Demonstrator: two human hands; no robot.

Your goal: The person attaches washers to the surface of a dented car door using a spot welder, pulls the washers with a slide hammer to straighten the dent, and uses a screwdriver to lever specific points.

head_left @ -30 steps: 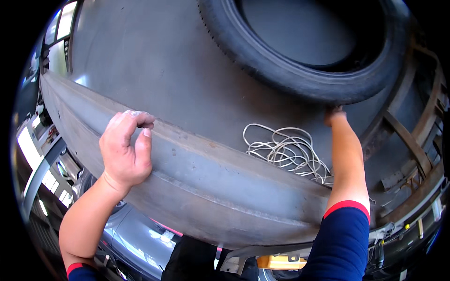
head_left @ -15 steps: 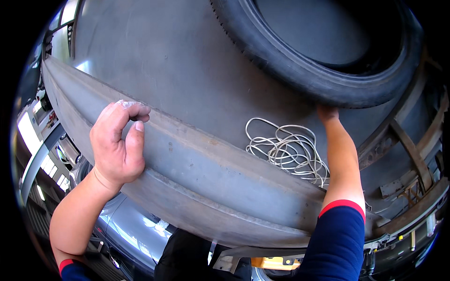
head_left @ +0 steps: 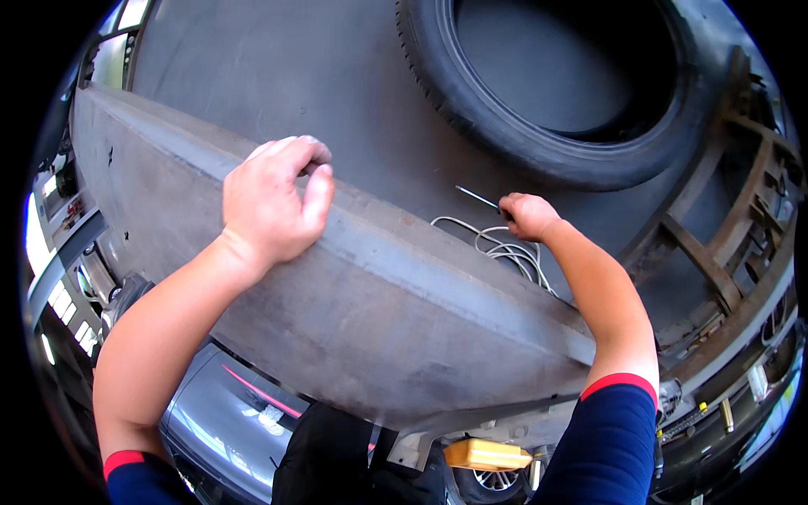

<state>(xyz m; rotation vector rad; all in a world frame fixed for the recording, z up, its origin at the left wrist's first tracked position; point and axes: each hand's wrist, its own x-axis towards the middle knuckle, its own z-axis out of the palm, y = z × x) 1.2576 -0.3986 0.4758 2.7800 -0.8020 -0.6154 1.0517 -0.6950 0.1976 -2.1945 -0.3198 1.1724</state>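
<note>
My right hand [head_left: 532, 217] is closed around a screwdriver [head_left: 478, 197]. Its thin metal shaft points to the far left, and the handle is mostly hidden in my fingers. Just beneath that hand, a loose coil of pale cable [head_left: 509, 250] lies on the grey metal surface [head_left: 278, 76]. Over the upper edge of a long grey metal beam [head_left: 396, 252], my left hand [head_left: 278, 202] is loosely curled, thumb near the bent fingers. Nothing shows in it, and its fingertips look dirty. A black tire [head_left: 539, 151] lies on the surface beyond my right hand.
On the right runs a rusty metal frame [head_left: 694, 261] with crossbars. Below the beam stand a dark silver car [head_left: 227, 421] and a yellow object [head_left: 488, 455] near a wheel [head_left: 497, 481]. The beam's long edge lies between me and the flat surface.
My right hand has come out from beside the tire's near edge, moved left and nearer, and now shows the screwdriver. My left hand has shifted right and farther along the beam.
</note>
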